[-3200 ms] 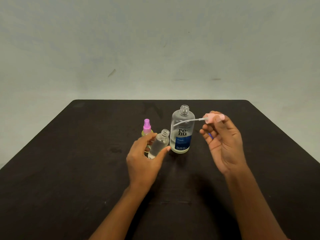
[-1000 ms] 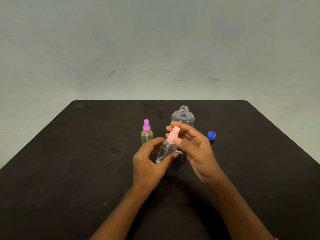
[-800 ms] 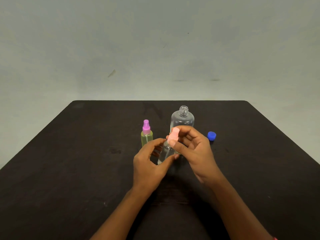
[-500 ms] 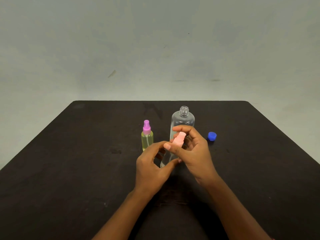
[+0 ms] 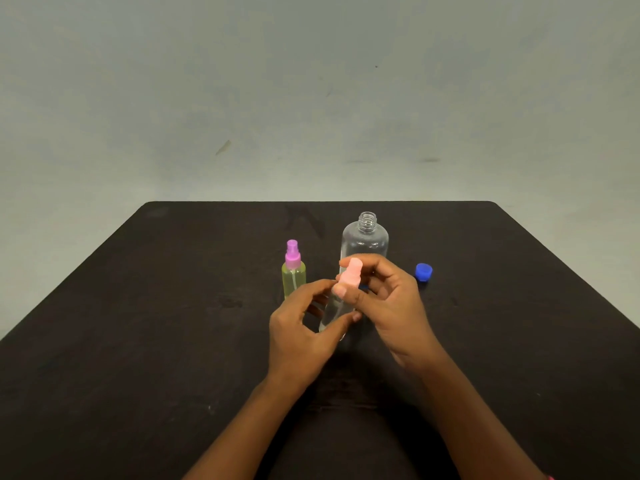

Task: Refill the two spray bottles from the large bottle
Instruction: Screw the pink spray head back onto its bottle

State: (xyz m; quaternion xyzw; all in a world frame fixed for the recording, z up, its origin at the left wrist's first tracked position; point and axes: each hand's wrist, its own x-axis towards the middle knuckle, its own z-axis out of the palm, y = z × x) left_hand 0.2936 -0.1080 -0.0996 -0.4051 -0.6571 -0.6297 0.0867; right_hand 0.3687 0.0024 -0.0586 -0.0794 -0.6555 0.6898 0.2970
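— What stands around your hands?

— A dark table [image 5: 138, 341] fills the lower view, with a pale wall [image 5: 311, 98] behind it. At 12 o'clock from your hands stands the large bottle [image 5: 364, 240], clear and upright with its neck uncapped; your right fingers hide its lower half. At 10 o'clock stands the yellow spray bottle [image 5: 293, 278], upright with a purple top on it, just beyond your left fingertips. At 2 o'clock a blue cap [image 5: 423, 271] lies on the table, apart from the large bottle and near your right knuckles.

— And the bottle you are working on?

— The clear spray bottle [image 5: 334, 311] sits between your two hands, leaning with its top toward 1 o'clock. Your left hand [image 5: 301, 330] wraps its body, thumb on the near side and fingers curled round the far side. Your right hand [image 5: 391, 303] pinches the pink spray head [image 5: 350, 276] on its neck between thumb and fingers. I cannot tell whether its base touches the table.
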